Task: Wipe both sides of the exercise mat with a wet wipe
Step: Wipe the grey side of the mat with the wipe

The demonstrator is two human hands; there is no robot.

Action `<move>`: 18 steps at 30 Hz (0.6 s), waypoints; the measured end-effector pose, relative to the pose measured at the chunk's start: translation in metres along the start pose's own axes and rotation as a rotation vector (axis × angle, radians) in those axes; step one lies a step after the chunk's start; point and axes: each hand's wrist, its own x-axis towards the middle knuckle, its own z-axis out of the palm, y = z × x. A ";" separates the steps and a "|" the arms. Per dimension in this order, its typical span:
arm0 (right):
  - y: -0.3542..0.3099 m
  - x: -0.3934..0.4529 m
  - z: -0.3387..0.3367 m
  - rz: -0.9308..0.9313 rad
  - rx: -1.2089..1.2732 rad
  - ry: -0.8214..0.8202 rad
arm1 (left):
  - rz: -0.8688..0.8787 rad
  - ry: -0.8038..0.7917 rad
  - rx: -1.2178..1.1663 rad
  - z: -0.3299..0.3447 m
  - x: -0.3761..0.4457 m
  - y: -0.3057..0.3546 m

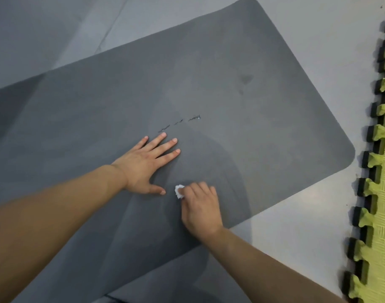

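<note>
My left hand lies flat on the exercise mat, fingers straight and spread, thumb out toward the right, holding nothing and only pressing the mat down so it does not slide. The mat itself is dark grey and spread on the pale floor, running from the near left out to a rounded corner at the far right; its near part seems to lie over another grey layer, though I cannot tell whether that is the mat folded under or something else. Just beyond my left fingertips are three short torn marks in the surface. To the right of my left thumb, close beside it, my right hand is curled over a small wad of white wet wipe, of which only a corner shows past my knuckles, pressed against the mat. Darker curved streaks on the right of that hand look like damp already-wiped ground. Further right, at the frame's edge, a green and black puzzle mat borders the floor. I judge I am mid-way through the upper side; next I should sweep the wipe outward over the dry patches, then turn the mat over.
</note>
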 end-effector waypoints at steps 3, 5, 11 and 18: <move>0.028 0.011 -0.014 -0.157 -0.074 -0.007 | -0.001 -0.001 -0.009 -0.001 0.000 0.001; 0.069 0.025 -0.033 -0.147 -0.144 0.067 | -0.005 -0.002 -0.017 -0.001 -0.001 0.002; 0.157 0.048 -0.075 0.312 -0.275 0.245 | -0.018 -0.013 -0.025 0.000 -0.003 0.005; 0.030 -0.001 -0.014 -0.019 -0.027 0.057 | -0.049 0.126 -0.140 0.000 -0.003 0.012</move>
